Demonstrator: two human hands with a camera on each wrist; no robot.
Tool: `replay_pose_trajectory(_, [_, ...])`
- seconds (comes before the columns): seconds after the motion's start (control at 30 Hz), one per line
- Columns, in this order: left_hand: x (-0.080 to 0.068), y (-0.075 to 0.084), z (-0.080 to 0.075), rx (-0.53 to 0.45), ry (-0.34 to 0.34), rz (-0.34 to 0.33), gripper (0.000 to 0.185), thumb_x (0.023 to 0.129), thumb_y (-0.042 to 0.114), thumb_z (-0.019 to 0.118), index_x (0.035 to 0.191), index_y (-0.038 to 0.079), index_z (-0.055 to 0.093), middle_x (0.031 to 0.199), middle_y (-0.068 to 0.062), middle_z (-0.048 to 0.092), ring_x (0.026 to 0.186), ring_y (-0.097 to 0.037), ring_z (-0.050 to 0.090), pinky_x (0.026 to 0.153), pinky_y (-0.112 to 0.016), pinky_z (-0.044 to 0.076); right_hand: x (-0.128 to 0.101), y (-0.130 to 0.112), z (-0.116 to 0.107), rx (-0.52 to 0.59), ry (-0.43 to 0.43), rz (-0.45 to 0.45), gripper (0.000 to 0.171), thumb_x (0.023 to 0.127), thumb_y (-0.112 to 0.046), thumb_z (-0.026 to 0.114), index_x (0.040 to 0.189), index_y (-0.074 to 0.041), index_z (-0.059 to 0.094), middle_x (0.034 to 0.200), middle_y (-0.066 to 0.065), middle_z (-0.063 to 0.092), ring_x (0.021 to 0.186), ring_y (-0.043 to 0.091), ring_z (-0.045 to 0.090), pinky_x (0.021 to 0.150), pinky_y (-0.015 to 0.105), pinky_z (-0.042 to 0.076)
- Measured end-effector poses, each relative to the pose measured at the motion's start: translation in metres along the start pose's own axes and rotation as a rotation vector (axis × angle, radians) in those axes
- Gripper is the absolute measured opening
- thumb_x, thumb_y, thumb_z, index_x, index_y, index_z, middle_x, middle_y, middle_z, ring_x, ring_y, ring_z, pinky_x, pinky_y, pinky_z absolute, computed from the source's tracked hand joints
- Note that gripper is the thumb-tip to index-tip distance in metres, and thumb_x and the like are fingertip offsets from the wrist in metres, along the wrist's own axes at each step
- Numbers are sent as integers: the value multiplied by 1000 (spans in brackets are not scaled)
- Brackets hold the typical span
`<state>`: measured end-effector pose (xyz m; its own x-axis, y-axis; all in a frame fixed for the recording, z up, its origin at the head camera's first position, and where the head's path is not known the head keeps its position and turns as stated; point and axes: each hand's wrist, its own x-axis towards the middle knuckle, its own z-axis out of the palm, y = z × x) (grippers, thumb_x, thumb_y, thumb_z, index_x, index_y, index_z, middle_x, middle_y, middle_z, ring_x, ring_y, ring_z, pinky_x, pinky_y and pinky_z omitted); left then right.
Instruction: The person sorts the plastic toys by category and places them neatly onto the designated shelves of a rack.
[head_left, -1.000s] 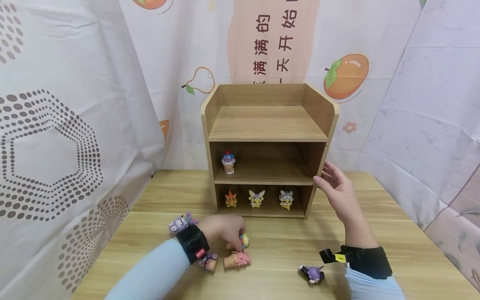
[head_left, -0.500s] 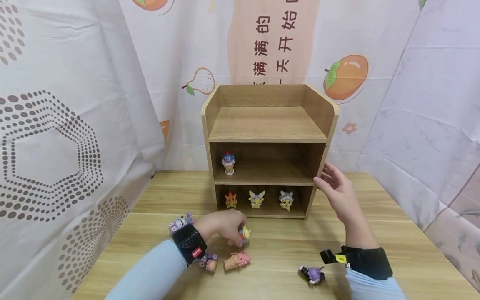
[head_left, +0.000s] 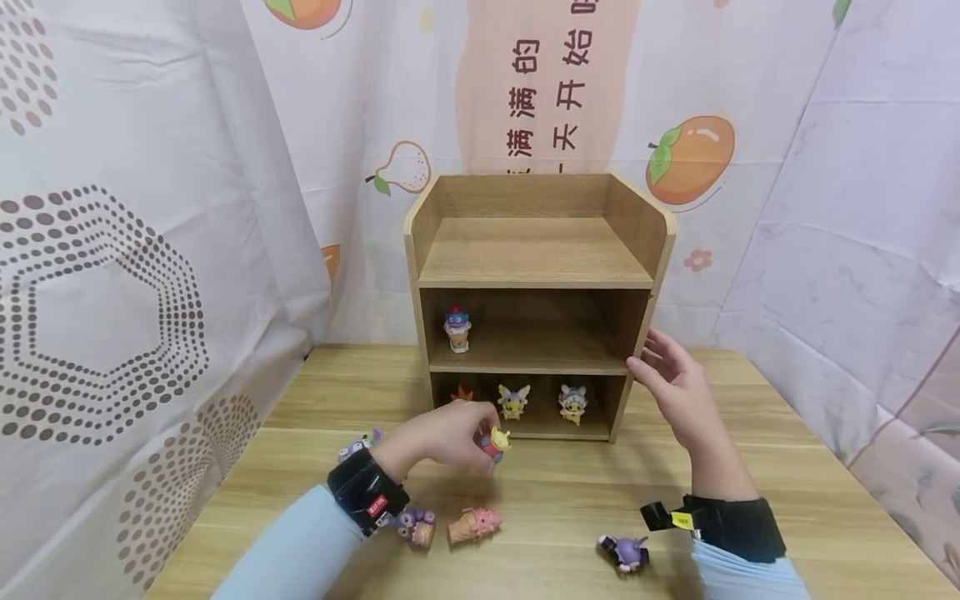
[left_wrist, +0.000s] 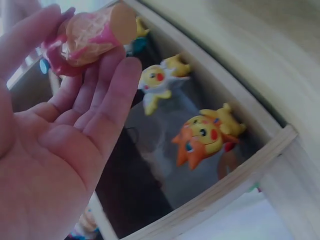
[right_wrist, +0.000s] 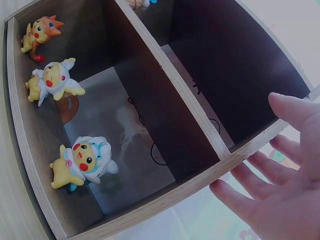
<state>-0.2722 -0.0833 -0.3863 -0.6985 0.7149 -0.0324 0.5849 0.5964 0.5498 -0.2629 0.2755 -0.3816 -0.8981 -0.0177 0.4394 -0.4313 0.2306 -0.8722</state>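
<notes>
My left hand (head_left: 456, 432) holds a small ice-cream-cone figurine (head_left: 493, 445) above the table, in front of the lower shelf. Its head is yellow and its body red; the left wrist view shows the tan waffle cone (left_wrist: 95, 37) with pink drips between thumb and fingers. Over at the wooden shelf unit (head_left: 534, 250), my right hand (head_left: 678, 387) rests against the right side panel, thumb at the front edge and fingers loosely extended along the outside. On the bottom level stand an orange-hooded figurine (right_wrist: 41, 34), a white-eared one (right_wrist: 54, 82) and a white-and-blue-hooded one (right_wrist: 84, 162).
A blue-headed cone figurine (head_left: 457, 331) stands at the left of the middle level. On the table lie a pink cone figurine (head_left: 474, 524), a purple one (head_left: 415, 527), another purple one (head_left: 358, 447) partly behind the left wrist, and a purple-and-black one (head_left: 626, 552).
My left hand has lifted the cone figurine off the table and carried it up toward the shelf unit, now covering part of the orange-hooded figurine. The right hand has stayed in place.
</notes>
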Motion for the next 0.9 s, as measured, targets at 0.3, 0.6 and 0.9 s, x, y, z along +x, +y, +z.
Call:
replay_pose_trajectory(0.3, [-7, 17, -18, -63, 168, 122, 43, 81, 13, 83, 117, 10, 61, 95, 6, 64, 85, -7, 61, 77, -25, 54, 0, 0, -1, 21, 0, 8, 65, 102, -15, 64, 158, -3, 32, 154, 28, 37, 139, 37, 42, 92, 14, 49])
replay_pose_trajectory(0.6, [-9, 29, -36, -41, 424, 220, 38, 80, 17, 87, 109, 12, 62, 93, 6, 63, 80, -15, 63, 68, -29, 54, -1, 1, -1, 12, -12, -7, 67, 102, -15, 64, 158, 0, 30, 154, 30, 36, 139, 43, 39, 93, 13, 48])
replay_pose_trajectory(0.9, [-8, 42, -53, -38, 556, 278, 42, 82, 10, 86, 115, 4, 60, 101, -1, 63, 89, -14, 63, 79, -27, 57, 0, 5, -1, -39, -3, -40, 64, 103, -12, 62, 158, 2, 30, 152, 30, 39, 137, 43, 43, 93, 12, 47])
